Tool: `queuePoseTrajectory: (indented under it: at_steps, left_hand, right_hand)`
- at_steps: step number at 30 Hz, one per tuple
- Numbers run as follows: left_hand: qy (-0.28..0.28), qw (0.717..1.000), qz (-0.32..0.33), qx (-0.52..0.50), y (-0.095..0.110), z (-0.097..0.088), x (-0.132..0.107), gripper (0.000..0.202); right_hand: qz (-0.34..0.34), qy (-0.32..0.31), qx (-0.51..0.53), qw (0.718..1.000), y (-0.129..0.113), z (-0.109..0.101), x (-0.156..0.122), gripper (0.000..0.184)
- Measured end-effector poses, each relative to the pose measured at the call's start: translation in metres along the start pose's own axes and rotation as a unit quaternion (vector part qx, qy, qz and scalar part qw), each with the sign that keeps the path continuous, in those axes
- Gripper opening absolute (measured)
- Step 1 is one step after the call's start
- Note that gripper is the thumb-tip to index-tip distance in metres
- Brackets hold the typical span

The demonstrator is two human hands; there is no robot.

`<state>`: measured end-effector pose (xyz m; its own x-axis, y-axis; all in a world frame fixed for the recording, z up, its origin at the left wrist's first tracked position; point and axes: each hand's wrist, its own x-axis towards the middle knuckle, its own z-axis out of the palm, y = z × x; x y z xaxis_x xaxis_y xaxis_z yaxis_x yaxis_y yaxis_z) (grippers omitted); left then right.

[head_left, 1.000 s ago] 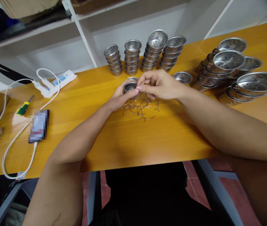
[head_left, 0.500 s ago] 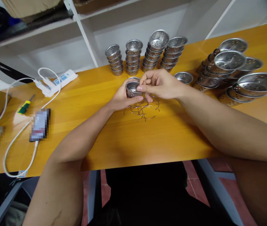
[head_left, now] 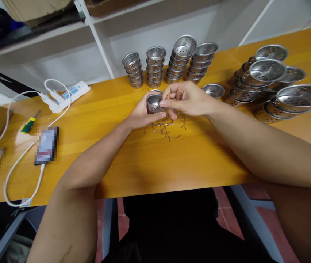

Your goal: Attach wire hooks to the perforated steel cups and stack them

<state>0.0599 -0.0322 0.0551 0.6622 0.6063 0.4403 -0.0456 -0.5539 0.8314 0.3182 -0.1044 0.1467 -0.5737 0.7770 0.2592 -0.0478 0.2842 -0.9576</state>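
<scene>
My left hand (head_left: 141, 116) is wrapped round a small perforated metal cup (head_left: 153, 105), tilted so that its open mouth faces me. Thumb and fingertips of my right hand (head_left: 187, 98) are pinched together at the cup's right rim. Whatever lies in that pinch is too small to make out. Several thin curved metal wires (head_left: 164, 130) lie in a loose heap on the table just below both hands. Another perforated cup (head_left: 214, 90) stands beyond my right wrist, partly hidden by it.
Stacks of perforated cups (head_left: 155, 65) stand along the table's back edge. More stacks (head_left: 265, 76) fill the right side. At left are a power strip (head_left: 72, 95) with white cables, a yellow-green screwdriver (head_left: 28, 125) and a phone (head_left: 46, 145) on the wooden table (head_left: 144, 168).
</scene>
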Motion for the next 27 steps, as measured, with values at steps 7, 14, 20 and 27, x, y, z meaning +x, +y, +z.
queuePoseTrajectory:
  at_steps: [7,14,20,27]
  left_hand:
    - [-0.004,1.0,0.004,0.0,-0.0014,-0.0024,0.0,0.107]
    - [-0.003,1.0,-0.004,-0.011,-0.0006,0.0008,-0.0007,0.105]
    - [0.047,0.998,0.005,0.039,-0.0063,0.0039,0.0004,0.099]
    - [0.104,0.991,0.001,0.087,-0.006,0.0012,0.0037,0.1]
  right_hand:
    - [0.005,0.001,0.001,1.0,-0.0016,0.0,-0.0006,0.067]
    - [0.009,-0.009,-0.002,1.0,-0.0011,-0.0015,-0.001,0.067]
    - [-0.034,0.115,-0.075,0.99,0.0037,0.0003,-0.0035,0.071]
    - [-0.039,0.181,-0.206,0.961,-0.0025,0.0058,-0.0099,0.066]
